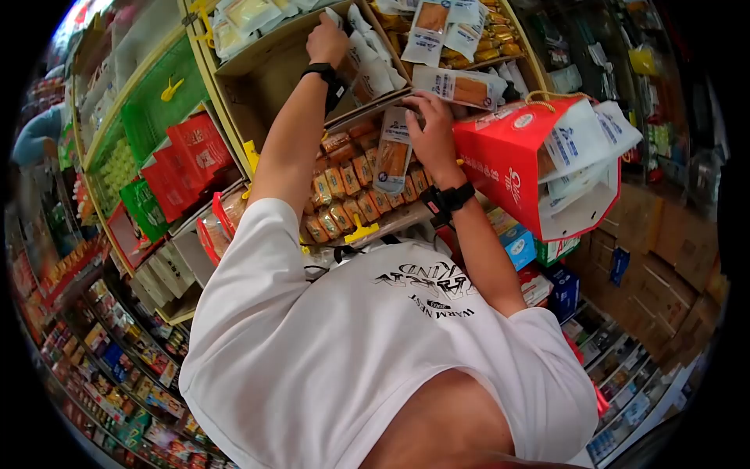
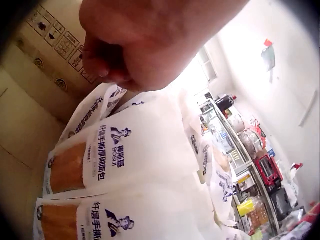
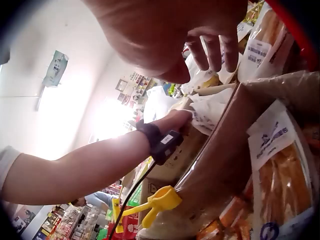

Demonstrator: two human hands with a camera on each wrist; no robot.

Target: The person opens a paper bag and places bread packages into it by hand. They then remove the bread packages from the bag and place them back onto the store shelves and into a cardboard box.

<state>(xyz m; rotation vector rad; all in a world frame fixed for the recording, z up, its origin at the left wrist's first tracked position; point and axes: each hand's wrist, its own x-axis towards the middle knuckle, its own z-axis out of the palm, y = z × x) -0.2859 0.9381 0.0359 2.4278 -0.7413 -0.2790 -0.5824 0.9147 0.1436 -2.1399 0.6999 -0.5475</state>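
Note:
In a cardboard box [image 1: 254, 90] at the top of the head view, my left hand [image 1: 328, 43] [image 2: 150, 40] has its fingers curled at the upper ends of white bread packets [image 2: 145, 150], gripping one; its fingertips are partly hidden. My right hand [image 1: 432, 129] [image 3: 175, 35] hangs with fingers apart over the box's near edge, holding nothing. Close to its fingers lies a bread packet [image 1: 461, 86]. Another bread packet [image 1: 393, 152] [image 3: 282, 175] leans upright on small wrapped cakes [image 1: 340, 184], just left of the right hand in the head view.
A red carton [image 1: 500, 156] holding more packets stands right of my right hand. Yellow clips [image 1: 361, 228] [image 3: 160, 202] are fixed along the box fronts. Red packages [image 1: 191, 148] and a green basket [image 1: 144, 117] are on the left. Cardboard [image 1: 664, 258] lies at the lower right.

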